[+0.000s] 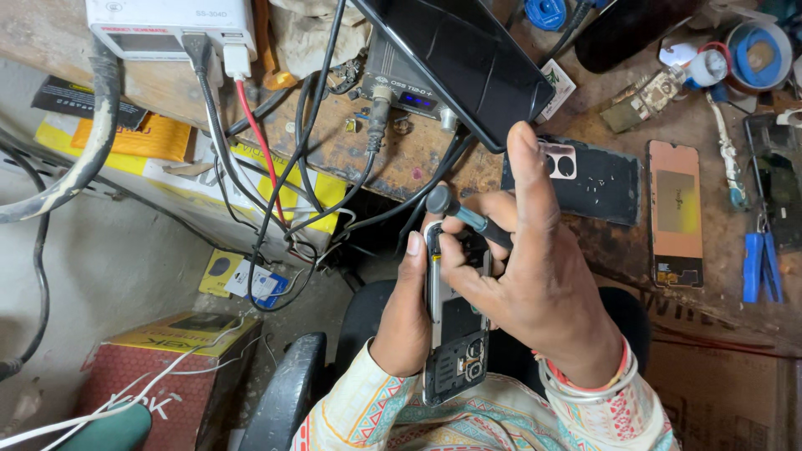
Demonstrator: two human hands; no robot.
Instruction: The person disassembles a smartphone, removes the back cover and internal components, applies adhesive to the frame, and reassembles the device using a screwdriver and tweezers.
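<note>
Right hand (535,276) is closed around a small screwdriver (468,217), thumb and middle fingers pinching the shaft, index finger sticking straight up clear of it; that grip lets the tip press down into the phone. Left hand (405,321) wraps the opened phone (451,334) from its left side, thumb along the edge, bracing it upright above the lap, off the workbench and just below its near edge, so the tool has something firm to bear on.

The workbench (351,150) carries the loose parts: a black phone (468,58) leaning at the back, a black back cover (597,179) and a copper-coloured panel (675,213) near the front edge, blue tweezers (762,267) at the right.

Opened phone: back removed, dark internals exposed, camera ring near its bottom end, metal frame showing along the left side.
</note>
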